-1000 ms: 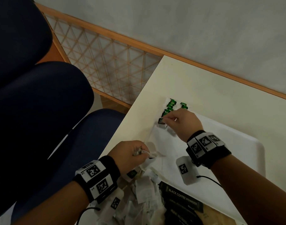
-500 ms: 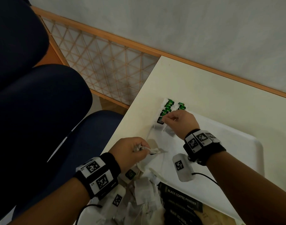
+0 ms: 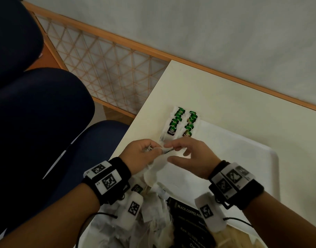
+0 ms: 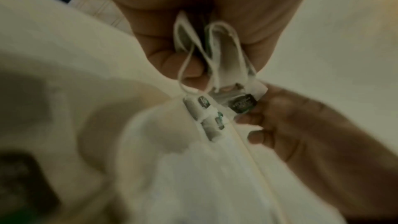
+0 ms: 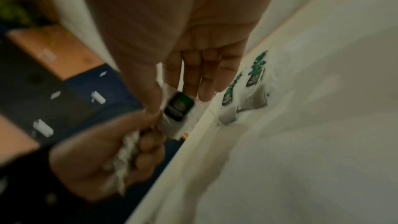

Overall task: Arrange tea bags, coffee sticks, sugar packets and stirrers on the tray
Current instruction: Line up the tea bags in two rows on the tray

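The left hand (image 3: 142,154) grips a bunch of tea bags (image 4: 217,57) at frame centre; the right hand (image 3: 191,156) pinches one tag (image 5: 178,106). Judged best: draw it free slowly, untangling strings, then lay it below the two rows (image 3: 182,122) on the tray (image 3: 252,158).

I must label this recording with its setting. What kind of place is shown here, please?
Probably an office or meeting room, though I cannot be sure. A pale table stands beside dark blue upholstered chairs, with a wood-framed lattice panel against a plain wall. On the white tray lie tea bags.
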`<move>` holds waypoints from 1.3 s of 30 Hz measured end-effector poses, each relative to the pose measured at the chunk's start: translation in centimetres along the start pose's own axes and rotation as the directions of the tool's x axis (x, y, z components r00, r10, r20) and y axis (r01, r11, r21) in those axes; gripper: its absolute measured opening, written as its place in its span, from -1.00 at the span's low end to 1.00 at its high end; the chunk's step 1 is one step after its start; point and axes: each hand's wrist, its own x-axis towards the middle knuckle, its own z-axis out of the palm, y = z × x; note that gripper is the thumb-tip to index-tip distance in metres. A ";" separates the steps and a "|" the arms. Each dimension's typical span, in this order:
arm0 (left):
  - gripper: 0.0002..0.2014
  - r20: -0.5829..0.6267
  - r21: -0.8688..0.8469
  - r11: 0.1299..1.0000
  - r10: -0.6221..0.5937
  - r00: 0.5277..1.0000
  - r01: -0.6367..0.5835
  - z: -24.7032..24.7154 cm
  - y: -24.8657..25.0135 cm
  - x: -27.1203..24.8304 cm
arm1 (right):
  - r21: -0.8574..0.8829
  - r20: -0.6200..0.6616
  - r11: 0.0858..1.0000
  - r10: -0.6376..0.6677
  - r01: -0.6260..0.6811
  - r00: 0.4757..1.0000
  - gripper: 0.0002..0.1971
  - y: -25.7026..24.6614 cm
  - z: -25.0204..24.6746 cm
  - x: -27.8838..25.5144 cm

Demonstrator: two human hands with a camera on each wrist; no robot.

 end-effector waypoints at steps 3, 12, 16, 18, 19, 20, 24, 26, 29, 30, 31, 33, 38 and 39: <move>-0.86 -0.011 -0.162 0.982 -0.101 0.995 0.098 0.1 0.6 -0.1 | 0.014 -0.140 0.999 0.035 -0.034 0.989 -0.83 0.2 0.2 0.0; -0.81 0.048 -0.232 0.963 -0.131 0.990 0.139 0.6 0.7 -0.4 | 0.388 -0.090 0.905 0.228 -0.176 0.970 -0.79 -0.6 -0.2 -0.3; -0.87 0.057 -0.235 0.964 -0.112 0.992 0.123 0.7 0.8 -0.5 | 0.359 -0.206 0.922 0.227 -0.142 0.952 -0.83 0.0 -0.6 -0.2; -0.83 0.053 -0.209 0.971 -0.109 0.993 0.118 0.5 0.6 -0.4 | 0.367 -0.268 0.920 0.243 -0.134 0.932 -0.79 0.8 -1.1 0.0; -0.83 0.037 -0.199 0.973 -0.114 0.993 0.119 0.5 0.5 -0.3 | 0.338 -0.281 0.931 0.243 -0.141 0.929 -0.79 1.2 -1.3 0.0; -0.83 0.016 -0.192 0.974 -0.120 0.993 0.120 0.4 0.4 -0.3 | 0.280 -0.274 0.947 0.237 -0.159 0.932 -0.80 1.7 -1.4 0.0; -0.87 -0.024 -0.213 0.963 -0.172 0.985 0.163 0.2 0.0 0.0 | 0.026 -0.165 0.974 0.226 -0.225 0.960 -0.87 2.9 -1.5 -0.2; -0.82 -0.007 -0.224 0.954 -0.207 0.978 0.200 0.2 -0.1 0.3 | -0.045 -0.136 0.970 0.232 -0.240 0.963 -0.86 3.1 -1.5 0.0; -0.81 0.024 -0.180 0.964 -0.196 0.980 0.197 0.1 -0.7 0.5 | -0.094 -0.156 0.959 0.252 -0.268 0.955 -0.85 3.3 -1.7 0.9; -0.82 0.032 -0.180 0.965 -0.190 0.981 0.193 0.1 -0.8 0.5 | -0.103 -0.170 0.956 0.256 -0.275 0.952 -0.84 3.5 -1.9 1.3; -0.82 0.039 -0.182 0.964 -0.188 0.981 0.192 0.1 -0.9 0.4 | -0.112 -0.183 0.954 0.254 -0.277 0.950 -0.84 3.7 -2.0 1.6; -0.82 0.047 -0.166 0.968 -0.181 0.982 0.187 0.1 -1.1 0.5 | -0.129 -0.214 0.950 0.252 -0.283 0.944 -0.84 4.1 -2.3 2.4; -0.80 0.060 -0.137 0.975 -0.166 0.984 0.172 0.4 -0.9 1.0 | -0.068 -0.305 0.945 0.285 -0.319 0.909 -0.86 4.8 -2.4 3.2; -0.79 0.072 -0.118 0.977 -0.169 0.983 0.176 0.5 -0.8 1.3 | -0.049 -0.329 0.944 0.293 -0.327 0.898 -0.86 4.9 -2.4 3.1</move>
